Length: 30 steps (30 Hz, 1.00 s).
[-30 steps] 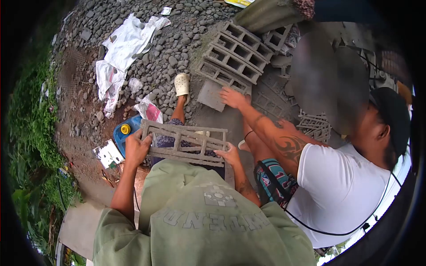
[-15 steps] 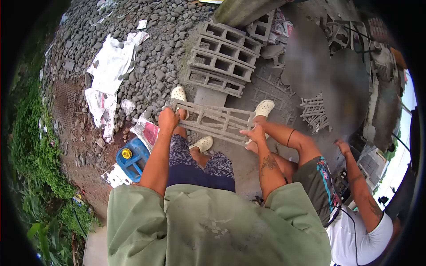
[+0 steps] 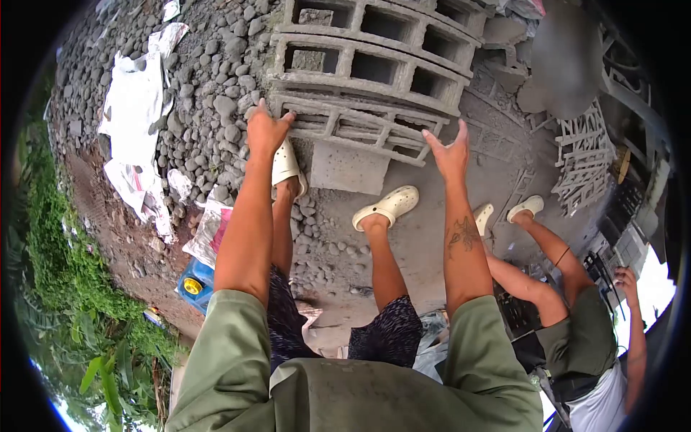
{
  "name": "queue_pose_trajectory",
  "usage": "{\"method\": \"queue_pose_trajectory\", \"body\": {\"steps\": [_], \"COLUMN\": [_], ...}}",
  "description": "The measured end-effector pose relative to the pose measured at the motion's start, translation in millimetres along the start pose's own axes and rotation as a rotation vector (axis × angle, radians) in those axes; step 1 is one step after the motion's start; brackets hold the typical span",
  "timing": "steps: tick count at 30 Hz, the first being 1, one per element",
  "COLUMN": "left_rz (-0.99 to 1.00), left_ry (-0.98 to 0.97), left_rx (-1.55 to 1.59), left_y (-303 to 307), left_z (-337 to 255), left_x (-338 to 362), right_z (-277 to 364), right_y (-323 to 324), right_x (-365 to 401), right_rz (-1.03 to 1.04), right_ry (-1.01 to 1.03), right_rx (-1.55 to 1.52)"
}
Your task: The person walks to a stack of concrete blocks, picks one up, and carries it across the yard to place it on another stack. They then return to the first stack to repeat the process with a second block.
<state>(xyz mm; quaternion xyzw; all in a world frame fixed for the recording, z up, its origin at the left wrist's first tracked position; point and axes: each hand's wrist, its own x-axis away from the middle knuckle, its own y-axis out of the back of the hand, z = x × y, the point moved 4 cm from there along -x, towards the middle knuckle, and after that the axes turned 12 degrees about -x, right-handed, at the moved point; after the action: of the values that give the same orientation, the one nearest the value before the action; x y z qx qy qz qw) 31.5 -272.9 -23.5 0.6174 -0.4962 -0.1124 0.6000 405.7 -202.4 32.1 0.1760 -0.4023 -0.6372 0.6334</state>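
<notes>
My left hand (image 3: 267, 132) is at the left end of the nearest hollow concrete block (image 3: 344, 124) in the stack, thumb and fingers apart. Its thumb tip is at the block's corner. At the right end, my right hand (image 3: 451, 151) is open with fingers spread, its thumb close to the block's edge. That block lies against the front of the stack, its openings facing up toward me. Behind it, more hollow blocks (image 3: 374, 67) stand in rows. A flat grey slab (image 3: 349, 168) lies on the ground between my feet and the stack.
Loose stones (image 3: 209, 86) and a white sack (image 3: 137, 101) lie to the left. A blue jerrycan (image 3: 199, 286) with a yellow cap stands beside my left leg. Another person (image 3: 586, 338) is at the right, near a pile of broken block pieces (image 3: 584, 155).
Both hands have moved forward from my knees, carrying the concrete block to the stack and loosening from its ends. I stand closer to the stack. The other person appears farther right.
</notes>
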Motion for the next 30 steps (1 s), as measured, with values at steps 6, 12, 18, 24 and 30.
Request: {"method": "queue_pose_trajectory", "body": {"steps": [6,12,18,24,30], "left_rz": [0.257,-0.275,0.266,0.270,0.128], "left_ry": [0.159,0.029,0.164,0.241,0.290], "left_rx": [-0.064,-0.039,0.037,-0.034,0.108], "left_y": [-22.7,8.7,-12.5,-17.5,-13.7], "left_z": [-6.7,-11.5,1.0,-4.0,-7.2], "left_x": [-20.8,10.3,-15.0,-21.8,-21.2], "right_z": [20.7,-7.5,9.9,-2.8,36.6], "right_y": [-1.7,1.0,-62.1,-75.9,-53.4], "right_x": [-2.3,36.8,42.0,48.9,15.5], "right_rz": [-0.011,0.124,-0.183,-0.346,-0.314], "right_ry": [0.432,-0.019,-1.028,-1.094,-1.204], "right_rx": [0.143,0.037,-1.353,-1.379,-1.491]}}
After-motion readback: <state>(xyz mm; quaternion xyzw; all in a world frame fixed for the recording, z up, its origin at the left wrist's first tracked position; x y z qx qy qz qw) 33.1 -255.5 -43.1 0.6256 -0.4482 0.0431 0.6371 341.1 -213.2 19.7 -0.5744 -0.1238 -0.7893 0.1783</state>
